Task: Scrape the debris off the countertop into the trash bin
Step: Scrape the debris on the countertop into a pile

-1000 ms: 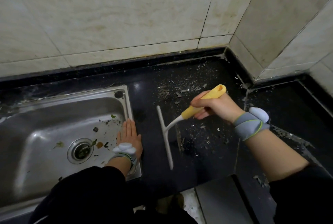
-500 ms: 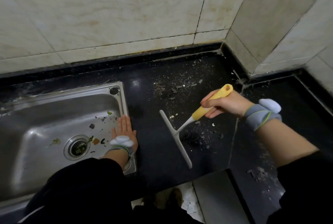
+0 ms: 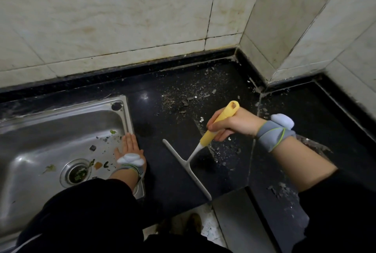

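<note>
My right hand [image 3: 234, 123] grips the yellow handle of a squeegee [image 3: 211, 133]. Its long white blade [image 3: 186, 168] lies diagonally on the black countertop [image 3: 154, 114], its near end at the front edge. Grey crumbs and flakes of debris [image 3: 187, 100] are scattered behind the blade toward the back corner, with more debris [image 3: 225, 152] under my right wrist. My left hand [image 3: 130, 146] lies flat, fingers together, on the right rim of the steel sink. No trash bin is in view.
The steel sink [image 3: 53, 130] on the left holds food scraps around its drain [image 3: 76, 173]. Tiled walls [image 3: 122, 18] close the back and right. More flakes [image 3: 282, 189] lie on the counter's right wing. Floor shows below the front edge [image 3: 203, 226].
My right hand pulled the squeegee toward the front edge and turned the blade more diagonal. The camera view shifted. My left hand stayed on the sink rim.
</note>
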`<state>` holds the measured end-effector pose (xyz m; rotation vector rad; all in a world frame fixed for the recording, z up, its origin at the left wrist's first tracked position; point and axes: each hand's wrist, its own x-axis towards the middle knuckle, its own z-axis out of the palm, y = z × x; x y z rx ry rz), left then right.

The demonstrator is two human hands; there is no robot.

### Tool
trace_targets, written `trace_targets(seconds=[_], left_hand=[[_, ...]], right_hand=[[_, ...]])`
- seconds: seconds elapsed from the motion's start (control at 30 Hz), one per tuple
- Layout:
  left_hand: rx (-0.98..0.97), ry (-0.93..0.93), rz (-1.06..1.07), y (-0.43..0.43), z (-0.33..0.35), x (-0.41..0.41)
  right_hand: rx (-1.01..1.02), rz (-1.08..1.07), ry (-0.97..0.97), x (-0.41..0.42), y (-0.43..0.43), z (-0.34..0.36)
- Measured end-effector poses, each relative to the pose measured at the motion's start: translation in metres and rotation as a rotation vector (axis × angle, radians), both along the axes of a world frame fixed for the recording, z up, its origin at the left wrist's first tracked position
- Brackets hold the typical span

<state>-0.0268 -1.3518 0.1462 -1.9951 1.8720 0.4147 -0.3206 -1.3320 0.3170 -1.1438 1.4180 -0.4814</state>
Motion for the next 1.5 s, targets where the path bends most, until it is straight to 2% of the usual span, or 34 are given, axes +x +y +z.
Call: trace_targets(seconds=[0.2, 0.43, 0.63, 1.0, 1.27, 1.5], left_hand=[[-0.020, 0.005, 0.008, 0.002, -0.001, 0.000], [-0.060, 0.041, 0.019, 0.004, -0.007, 0.003], [-0.055, 0.129, -0.001, -0.002, -0.013, 0.009], [-0.063, 0.267, 0.019, -0.034, -0.013, 0.020], [-0.119, 0.194, 0.062, -0.053, -0.011, 0.011], [-0.131, 0.185, 0.085, -0.070, -0.012, 0.005]], right_hand=[[0.053, -0.084, 0.050, -0.036, -0.004, 0.008], [-0.061, -0.210, 0.136, -0.068, -0.016, 0.020], [-0.160, -0.229, -0.007, -0.023, -0.040, 0.016], [-0.077, -0.150, -0.169, 0.066, -0.087, -0.030], [-0.087, -0.291, -0.115, 0.033, -0.108, -0.026], [-0.181, -0.374, -0.010, 0.001, -0.124, -0.016]])
